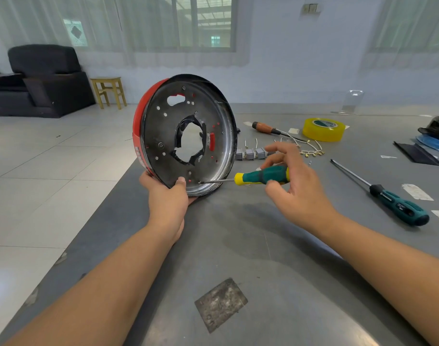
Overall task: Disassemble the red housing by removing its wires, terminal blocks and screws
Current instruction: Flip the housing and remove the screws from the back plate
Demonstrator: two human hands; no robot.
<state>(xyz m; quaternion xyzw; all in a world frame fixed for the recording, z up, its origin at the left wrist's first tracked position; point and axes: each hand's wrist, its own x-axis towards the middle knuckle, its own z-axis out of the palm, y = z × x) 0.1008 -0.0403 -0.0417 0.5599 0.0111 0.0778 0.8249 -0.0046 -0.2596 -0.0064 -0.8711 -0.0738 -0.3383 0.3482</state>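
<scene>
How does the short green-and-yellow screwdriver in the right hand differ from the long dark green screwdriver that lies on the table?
The short green-and-yellow screwdriver is held by the right hand, its tip at the red housing; the long dark green screwdriver lies untouched on the grey table. The short one has a yellow collar and a short shaft; the long one has a black collar and a much longer shaft. Both have green handles.

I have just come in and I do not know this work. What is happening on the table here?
A person is taking apart a red housing. The left hand holds it upright on its edge on the grey table. The right hand holds a green and yellow screwdriver, whose tip is at a screw near the lower rim. Behind it lie small grey terminal blocks and loose wires, already taken out, beside a roll of yellow tape and two other screwdrivers.
</scene>
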